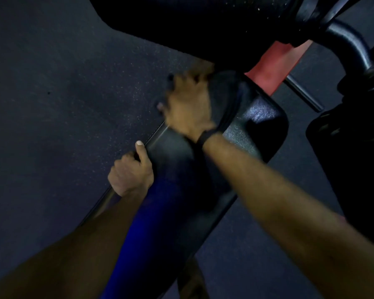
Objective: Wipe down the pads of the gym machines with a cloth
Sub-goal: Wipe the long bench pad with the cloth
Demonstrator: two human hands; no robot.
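Dim gym scene, head view looking down. The long black bench pad (235,134) runs diagonally, its long axis going from the lower left of the view to its rounded far end at upper right, which points toward the red frame part (272,67). Light glints off the pad's textured vinyl nr that far end; the near portion looks blue-tinted in shadow.

Right hand (188,106) sits on the pad's left edge, close to the far end, motion-blurred. It appears to press a dark cloth (222,100) against the pad, w/ the cloth draped over the pad's top beside the hand; how the fingers lie on the cloth is too blurred to make out, so can't tell whether they curl round it or lie flat. A dark band (205,137) circles the right wrist.

Left hand (131,171) is further back along the same left edge, fingers curled round the pad's edge, thumb (141,149) stretched up along it.

A second, bigger black pad (192,22) fills the top of the view, just beyond the right hand. A curved black metal tube (352,44) sits at upper right. Dark speckled rubber floor (63,93) lies under everything.
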